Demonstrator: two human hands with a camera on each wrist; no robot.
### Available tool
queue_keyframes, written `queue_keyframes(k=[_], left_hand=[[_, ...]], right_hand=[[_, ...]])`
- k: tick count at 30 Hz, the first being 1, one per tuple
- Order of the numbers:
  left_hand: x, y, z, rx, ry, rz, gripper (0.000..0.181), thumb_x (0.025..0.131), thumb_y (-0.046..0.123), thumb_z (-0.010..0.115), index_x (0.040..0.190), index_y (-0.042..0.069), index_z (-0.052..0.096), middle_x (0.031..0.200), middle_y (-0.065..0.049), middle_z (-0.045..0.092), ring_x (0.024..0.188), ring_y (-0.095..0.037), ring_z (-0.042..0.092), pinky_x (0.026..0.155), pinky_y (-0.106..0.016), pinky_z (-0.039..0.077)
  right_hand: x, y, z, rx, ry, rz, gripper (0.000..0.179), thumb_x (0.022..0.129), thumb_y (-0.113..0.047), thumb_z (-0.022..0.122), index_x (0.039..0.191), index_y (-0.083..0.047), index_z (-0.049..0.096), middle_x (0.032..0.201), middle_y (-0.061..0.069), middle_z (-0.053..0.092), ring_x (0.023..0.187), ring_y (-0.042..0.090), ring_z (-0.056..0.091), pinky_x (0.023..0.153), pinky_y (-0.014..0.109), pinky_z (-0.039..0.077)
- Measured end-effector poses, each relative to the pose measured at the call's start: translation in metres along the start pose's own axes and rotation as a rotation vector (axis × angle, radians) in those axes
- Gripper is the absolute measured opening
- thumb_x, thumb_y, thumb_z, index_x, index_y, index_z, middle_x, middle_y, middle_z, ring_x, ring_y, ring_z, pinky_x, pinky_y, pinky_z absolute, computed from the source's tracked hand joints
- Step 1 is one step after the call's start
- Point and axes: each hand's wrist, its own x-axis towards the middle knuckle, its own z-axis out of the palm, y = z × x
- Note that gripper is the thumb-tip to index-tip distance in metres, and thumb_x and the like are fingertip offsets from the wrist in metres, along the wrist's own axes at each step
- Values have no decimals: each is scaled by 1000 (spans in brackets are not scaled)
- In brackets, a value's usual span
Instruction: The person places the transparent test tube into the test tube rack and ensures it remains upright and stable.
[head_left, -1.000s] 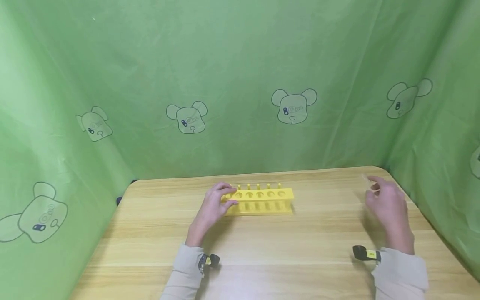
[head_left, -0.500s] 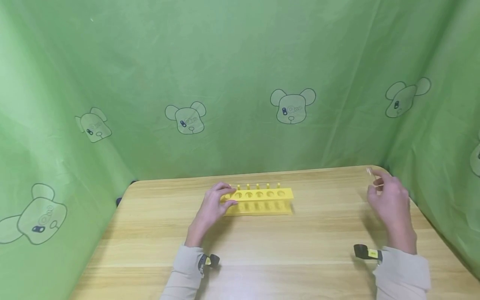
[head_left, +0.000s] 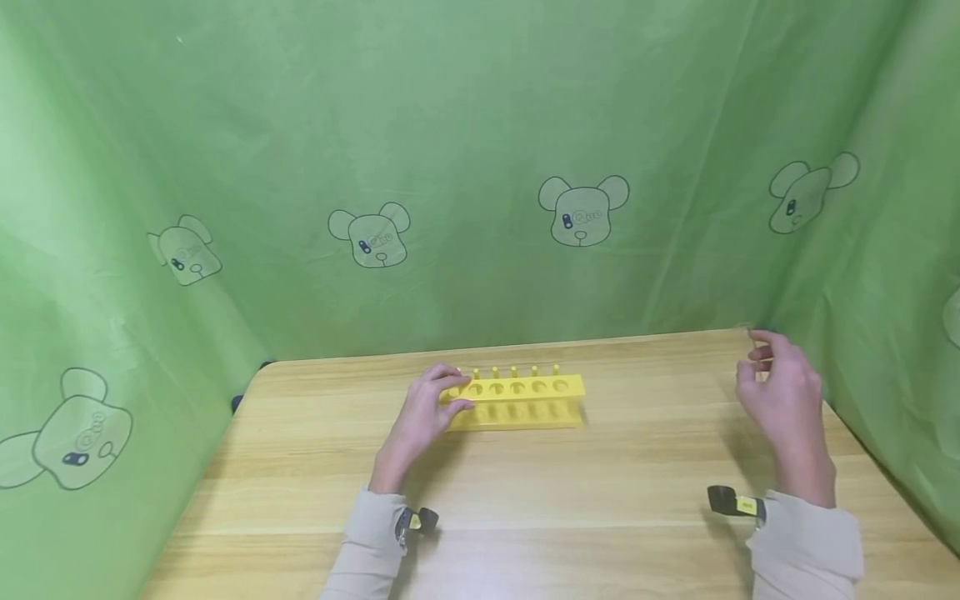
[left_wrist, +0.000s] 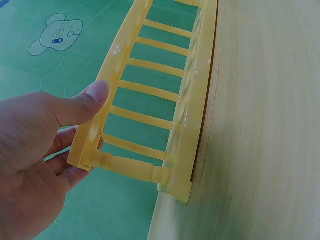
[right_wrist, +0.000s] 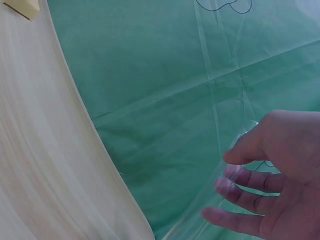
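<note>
A yellow test tube rack [head_left: 528, 398] stands on the table, with a row of round holes in its top plate and a row of pegs behind. My left hand [head_left: 422, 414] grips its left end. In the left wrist view, the thumb [left_wrist: 96, 92] lies on the top plate and the other fingers curl beneath it. Out at the far right, my right hand [head_left: 783, 396] is raised over the table. It pinches a clear test tube [right_wrist: 200, 212] between thumb and fingers, plain in the right wrist view but only faint in the head view.
The wooden table [head_left: 555, 500] has a rounded back edge near the right hand. A green curtain [head_left: 465, 108] with printed bear heads hangs behind and on both sides. Each wrist wears a strap with a small black camera [head_left: 722, 500].
My right hand has moved slightly right and away from me, and the test tube has tilted toward the back edge. The left hand keeps its grip on the rack, in the same place.
</note>
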Motion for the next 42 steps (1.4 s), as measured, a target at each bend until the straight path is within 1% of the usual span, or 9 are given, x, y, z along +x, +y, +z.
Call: queue_keyframes(k=[12,18,20,23,26,28,31,37,42], left_hand=[[-1,-4,2,2,8,1,40,81,9,86,117,-1,73,117,-11,69,111,-27,65,103,-35,54],[-1,-3,1,0,15,18,39,81,9,86,117,-1,73,116,-11,69,110,-27,66,103,-36,54],[-1,-3,1,1,18,24,39,81,8,86,117,-2,73,116,-12,69,110,-27,66,102,-36,55],[-1,-4,1,-8,25,30,40,80,6,86,116,-3,73,115,-13,69,109,-28,66,102,-37,55],[-1,-4,1,-16,28,30,40,80,4,86,116,-4,72,115,-13,69,109,-28,66,101,-38,55],[-1,-4,1,-16,28,29,40,80,4,86,116,-5,72,115,-14,69,109,-29,66,101,-38,55],[-1,-4,1,-15,20,23,40,81,6,86,117,-5,72,116,-14,69,109,-29,65,102,-38,55],[0,-3,1,-13,16,25,40,81,7,86,116,-4,72,116,-13,69,109,-29,66,102,-37,55],[0,-2,1,-9,13,20,39,81,8,85,117,-3,73,116,-13,69,110,-28,66,103,-36,55]], right_hand=[[2,-7,-1,50,23,26,48,97,1,55,144,7,47,118,29,59,108,47,57,97,69,41],[2,-13,-2,56,18,48,49,98,0,55,146,5,46,121,28,59,112,46,57,95,66,45],[2,-15,-2,51,23,49,49,98,0,56,146,4,46,122,27,59,113,44,57,96,62,47],[3,-17,-1,43,41,42,49,98,-1,58,145,3,47,123,25,61,113,42,58,93,39,52],[5,-18,-1,55,64,24,48,98,-1,60,144,4,49,122,25,61,112,41,58,84,11,45],[5,-20,-1,71,75,12,47,97,-1,61,143,4,50,122,25,61,111,41,59,77,0,39],[5,-22,-2,83,84,9,47,98,0,61,143,4,49,121,23,61,110,37,58,75,-4,38],[4,-28,-3,91,110,6,49,99,-3,62,145,-1,48,119,17,63,106,23,56,78,-4,40],[4,-33,-3,120,128,-21,50,99,-1,63,146,-1,47,119,19,63,108,29,58,79,-4,41]])
